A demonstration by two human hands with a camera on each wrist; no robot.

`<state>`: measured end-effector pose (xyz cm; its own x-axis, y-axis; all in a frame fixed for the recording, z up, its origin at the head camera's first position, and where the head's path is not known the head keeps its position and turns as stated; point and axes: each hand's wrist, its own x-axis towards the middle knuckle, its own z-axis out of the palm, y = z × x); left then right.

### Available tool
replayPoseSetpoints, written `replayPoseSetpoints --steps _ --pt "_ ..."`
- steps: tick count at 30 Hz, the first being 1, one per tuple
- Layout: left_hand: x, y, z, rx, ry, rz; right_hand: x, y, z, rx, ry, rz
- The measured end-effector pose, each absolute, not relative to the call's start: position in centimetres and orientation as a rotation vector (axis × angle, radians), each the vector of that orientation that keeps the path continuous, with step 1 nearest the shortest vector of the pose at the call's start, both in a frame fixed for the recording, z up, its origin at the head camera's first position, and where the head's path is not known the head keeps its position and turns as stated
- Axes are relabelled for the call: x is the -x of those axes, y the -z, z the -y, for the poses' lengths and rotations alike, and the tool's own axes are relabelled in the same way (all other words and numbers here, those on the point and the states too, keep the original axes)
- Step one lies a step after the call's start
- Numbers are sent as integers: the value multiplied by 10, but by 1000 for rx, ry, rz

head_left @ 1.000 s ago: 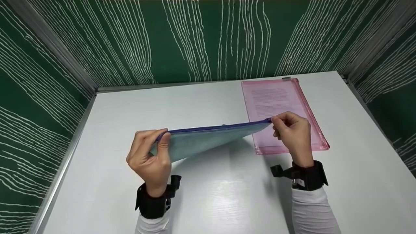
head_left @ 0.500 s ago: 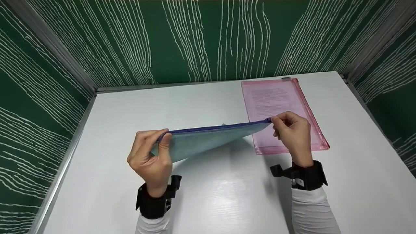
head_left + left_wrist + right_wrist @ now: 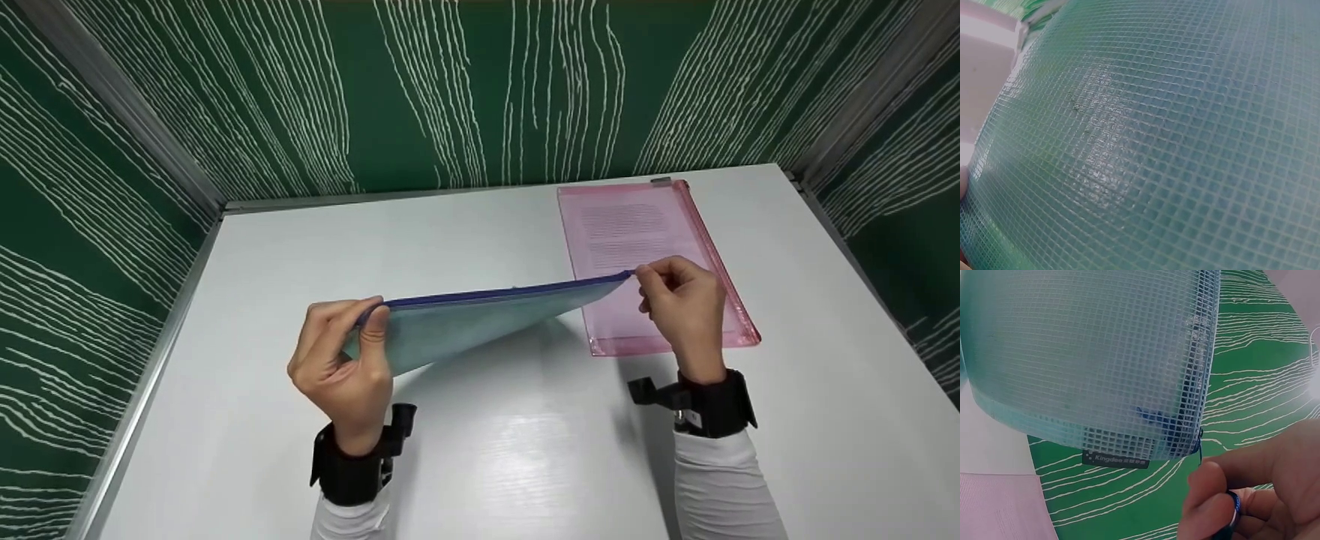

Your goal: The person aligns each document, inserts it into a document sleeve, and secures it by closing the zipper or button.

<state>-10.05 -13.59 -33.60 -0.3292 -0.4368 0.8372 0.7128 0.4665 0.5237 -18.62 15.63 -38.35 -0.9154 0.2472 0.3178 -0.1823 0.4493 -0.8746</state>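
A teal mesh zipper pouch (image 3: 465, 326) hangs over the table between my hands, its dark blue zipper (image 3: 495, 293) stretched along the top edge. My left hand (image 3: 341, 367) grips the pouch's left end, thumb in front and fingers behind. At the other end my right hand (image 3: 686, 307) pinches the zipper's pull between thumb and forefinger. The right wrist view shows a thin blue cord (image 3: 1201, 454) running from the pouch corner to these fingertips, and a dark blue loop among the fingers. Mesh fills most of the left wrist view.
On the white table (image 3: 517, 465), a pink zipper pouch (image 3: 615, 225) with a printed sheet inside lies flat at the back right, partly behind my right hand. Green panels (image 3: 420, 90) with white wavy lines stand around the table. A dark label (image 3: 1116, 459) sits on the teal pouch's edge.
My right hand has shifted slightly right, and a short length of pull now shows between its fingertips and the pouch corner. The left hand has drifted a little left with the pouch.
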Motion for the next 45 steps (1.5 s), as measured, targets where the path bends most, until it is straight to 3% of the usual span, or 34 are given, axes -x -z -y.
replayPoseSetpoints --steps 23,45 --pt "99 335 135 263 1160 1513 203 411 -173 65 -1515 2293" --pt "100 335 134 282 1154 1484 205 410 -183 124 -1663 2299"
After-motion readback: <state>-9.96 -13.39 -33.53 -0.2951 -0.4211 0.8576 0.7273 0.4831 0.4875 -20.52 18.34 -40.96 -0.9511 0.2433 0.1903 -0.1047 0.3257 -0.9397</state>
